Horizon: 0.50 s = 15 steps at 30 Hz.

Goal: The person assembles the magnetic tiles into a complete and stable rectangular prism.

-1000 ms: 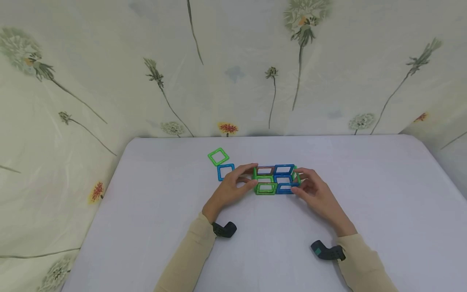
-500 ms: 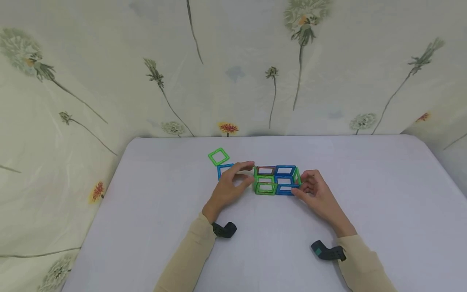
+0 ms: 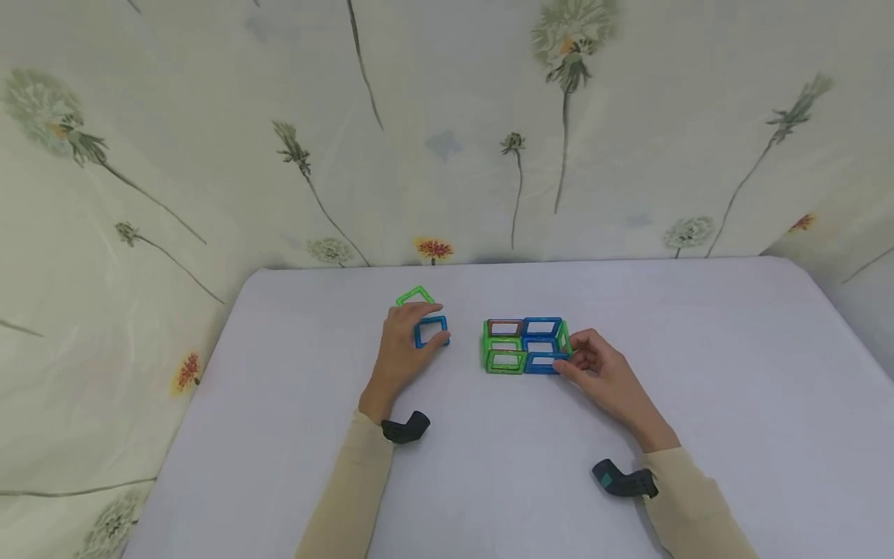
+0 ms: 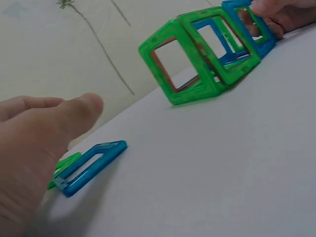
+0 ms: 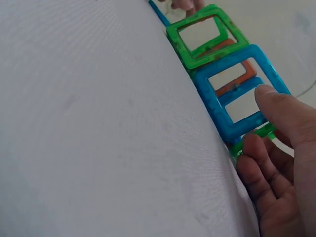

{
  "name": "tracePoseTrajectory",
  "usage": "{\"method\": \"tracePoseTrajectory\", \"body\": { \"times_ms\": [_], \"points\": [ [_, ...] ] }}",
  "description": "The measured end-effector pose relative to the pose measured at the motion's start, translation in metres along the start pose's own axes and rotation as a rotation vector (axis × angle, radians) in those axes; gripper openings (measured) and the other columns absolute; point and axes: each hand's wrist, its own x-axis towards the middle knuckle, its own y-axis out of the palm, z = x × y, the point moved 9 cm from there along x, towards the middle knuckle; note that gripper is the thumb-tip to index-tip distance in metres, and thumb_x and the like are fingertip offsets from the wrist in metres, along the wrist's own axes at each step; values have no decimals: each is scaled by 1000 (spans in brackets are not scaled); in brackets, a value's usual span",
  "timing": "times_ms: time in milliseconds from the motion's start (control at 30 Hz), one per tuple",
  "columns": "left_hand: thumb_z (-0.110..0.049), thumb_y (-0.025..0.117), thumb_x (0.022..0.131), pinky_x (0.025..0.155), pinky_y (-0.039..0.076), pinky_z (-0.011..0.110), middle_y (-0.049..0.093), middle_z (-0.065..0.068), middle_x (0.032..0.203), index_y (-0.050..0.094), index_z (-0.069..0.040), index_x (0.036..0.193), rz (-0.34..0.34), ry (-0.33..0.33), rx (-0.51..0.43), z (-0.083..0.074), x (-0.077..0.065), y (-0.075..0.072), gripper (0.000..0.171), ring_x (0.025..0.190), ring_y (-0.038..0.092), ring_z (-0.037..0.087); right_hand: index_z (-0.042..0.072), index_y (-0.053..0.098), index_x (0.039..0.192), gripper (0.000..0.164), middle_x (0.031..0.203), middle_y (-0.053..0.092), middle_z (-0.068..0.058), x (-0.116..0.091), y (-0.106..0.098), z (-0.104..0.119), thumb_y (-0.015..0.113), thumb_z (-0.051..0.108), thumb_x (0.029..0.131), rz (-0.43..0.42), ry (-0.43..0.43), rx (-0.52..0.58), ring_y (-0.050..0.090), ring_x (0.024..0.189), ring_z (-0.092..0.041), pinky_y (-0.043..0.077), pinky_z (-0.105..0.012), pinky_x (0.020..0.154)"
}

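My left hand (image 3: 398, 351) is at a loose blue square magnetic tile (image 4: 96, 170), thumb and fingers spread apart on either side of it in the head view. In the left wrist view the thumb hangs above that tile. To the right stands an open-topped box of magnetic tiles (image 3: 524, 346), made of green, blue and reddish-brown square frames. My right hand (image 3: 615, 380) holds its right end; the thumb presses the near blue tile (image 5: 210, 101), and curled fingers (image 5: 256, 170) lie by the green end tile.
A loose green square tile (image 3: 427, 294) lies just behind the blue one, partly covered by the left hand. The white-covered table (image 3: 503, 466) ends at the back against a flower-print cloth (image 3: 447, 194).
My left hand has let go of the box's left end and moved left to the loose blue tile. The right hand stays at the box's right end. The head view has shifted slightly.
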Motion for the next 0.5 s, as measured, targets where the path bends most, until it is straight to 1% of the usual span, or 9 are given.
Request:
{"method": "tracePoseTrajectory", "body": {
  "times_ms": [100,167,267,367,500],
  "points": [
    [-38,74,81,96,38,38,58,-3,129,59,-21,126,52,-66,-9,11,-4,-1,51,117,45,16,17,54,108,30,88,63,2,-1,0,1,69,31,86,3,-7,-33,59,74,-8,48,-15,67],
    [-38,75,79,95,39,38,55,-4,133,57,-23,129,89,-115,-20,16,-7,0,55,114,42,16,18,55,107,29,88,63,3,-1,0,1,69,32,86,7,-13,-49,60,74,-8,48,-16,68],
    [-37,76,79,93,43,37,53,-6,136,55,-27,131,133,-160,-15,18,-9,1,57,109,40,16,19,55,107,28,89,63,3,-1,0,1,68,32,86,10,-18,-55,59,76,-8,49,-16,69],
    [-34,76,79,91,45,37,54,-7,136,54,-28,131,152,-168,11,19,-10,2,57,107,43,17,19,56,106,27,89,63,3,-1,1,1,69,32,86,4,-22,-59,59,76,-8,49,-16,69],
    [-34,76,79,89,44,37,55,-7,135,55,-29,130,153,-163,54,20,-10,3,55,105,45,17,19,56,106,27,90,63,3,0,0,1,69,32,86,2,-18,-58,60,77,-8,49,-16,69]
  ]
}}
